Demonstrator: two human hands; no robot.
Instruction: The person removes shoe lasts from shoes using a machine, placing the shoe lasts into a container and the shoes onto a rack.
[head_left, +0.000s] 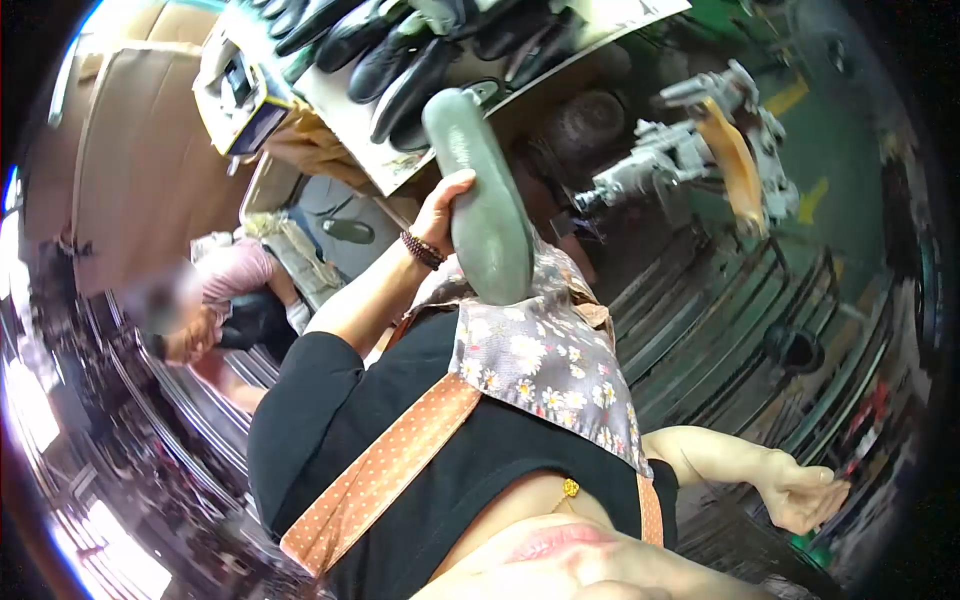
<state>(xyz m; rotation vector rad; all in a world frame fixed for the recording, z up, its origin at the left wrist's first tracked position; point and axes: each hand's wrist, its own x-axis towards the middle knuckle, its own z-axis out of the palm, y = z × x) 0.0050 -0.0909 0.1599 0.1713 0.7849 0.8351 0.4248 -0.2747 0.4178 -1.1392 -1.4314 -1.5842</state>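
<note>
My left hand [440,215] is closed on a grey-green shoe sole [485,215], thumb on its near face and fingers behind. The sole is held up in front of my apron [545,350], its long axis slanting. Pale lettering near its upper end is too small to read. My right hand [800,495] is out to the right, low and apart from the sole. Its fingers are curled in, and whatever may be inside them is hidden.
Several black shoes [405,90] cover a white table [640,15] ahead. A metal machine with an orange-yellow curved part [735,165] stands right, above metal rails [720,330]. At left, a person in a pink top [235,270] bends near a tray holding another green sole [348,230].
</note>
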